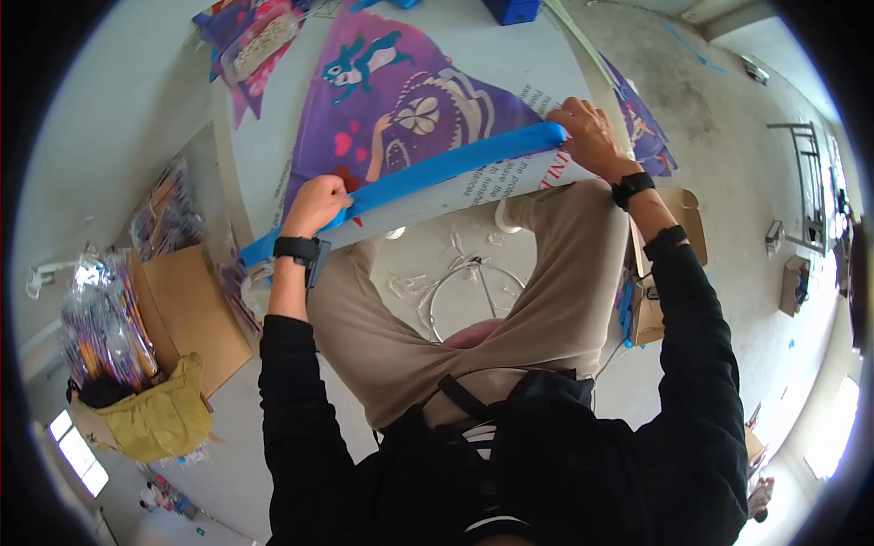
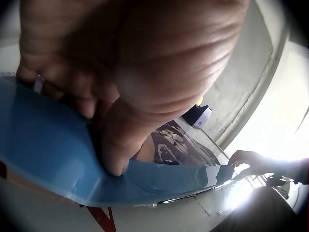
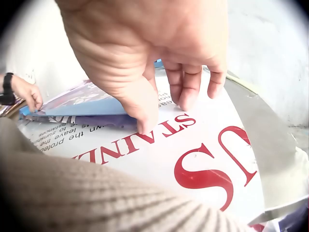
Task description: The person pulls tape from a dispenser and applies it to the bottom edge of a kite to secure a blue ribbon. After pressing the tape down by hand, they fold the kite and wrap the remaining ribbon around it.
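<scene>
A long blue plastic strip (image 1: 455,158) runs along the near edge of a purple printed sheet (image 1: 355,123) with cartoon figures and hearts. My left hand (image 1: 317,202) pinches the strip near its left part; in the left wrist view the thumb presses on the glossy blue strip (image 2: 145,183), and the other fingers are partly hidden behind it. At the strip's right end, my right hand (image 1: 592,136) pinches the tip between thumb and index finger. In the right wrist view its remaining fingers (image 3: 190,89) reach down to the white lettered board (image 3: 159,159).
The board (image 1: 546,55) lies across the front of my knees. A clear tray of small pieces (image 1: 264,45) sits at its far left, a blue box (image 1: 513,11) at the back. Left on the floor are a cardboard box (image 1: 187,309) and bagged packs (image 1: 105,314); another carton (image 1: 648,314) is at right.
</scene>
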Motion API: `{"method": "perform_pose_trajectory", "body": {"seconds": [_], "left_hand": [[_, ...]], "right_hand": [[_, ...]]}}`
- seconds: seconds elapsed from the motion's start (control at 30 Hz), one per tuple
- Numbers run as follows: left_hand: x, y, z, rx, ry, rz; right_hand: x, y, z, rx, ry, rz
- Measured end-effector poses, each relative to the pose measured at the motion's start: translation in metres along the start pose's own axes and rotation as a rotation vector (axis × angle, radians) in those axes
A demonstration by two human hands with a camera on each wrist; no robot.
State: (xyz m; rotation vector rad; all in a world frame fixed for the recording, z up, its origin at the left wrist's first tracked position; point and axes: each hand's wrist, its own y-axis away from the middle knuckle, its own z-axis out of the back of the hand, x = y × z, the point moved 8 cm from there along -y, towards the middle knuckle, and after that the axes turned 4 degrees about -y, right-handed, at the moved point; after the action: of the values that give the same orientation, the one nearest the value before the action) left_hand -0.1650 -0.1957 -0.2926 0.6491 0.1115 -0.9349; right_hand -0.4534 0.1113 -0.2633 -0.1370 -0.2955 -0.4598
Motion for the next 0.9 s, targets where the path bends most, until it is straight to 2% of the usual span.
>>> {"method": "perform_pose_trajectory", "body": {"seconds": [0.23,0.9], "left_hand": [[0.004,-0.002,-0.001,0.006,-0.034,0.097],[-0.005,0.009,-0.004,-0.143,-0.1,0.021]], "right_hand": [[0.002,0.0,0.0,0.004,0.001,0.012],[-0.003,-0.001,-0.005,-0.035,-0.023,0.054]]}}
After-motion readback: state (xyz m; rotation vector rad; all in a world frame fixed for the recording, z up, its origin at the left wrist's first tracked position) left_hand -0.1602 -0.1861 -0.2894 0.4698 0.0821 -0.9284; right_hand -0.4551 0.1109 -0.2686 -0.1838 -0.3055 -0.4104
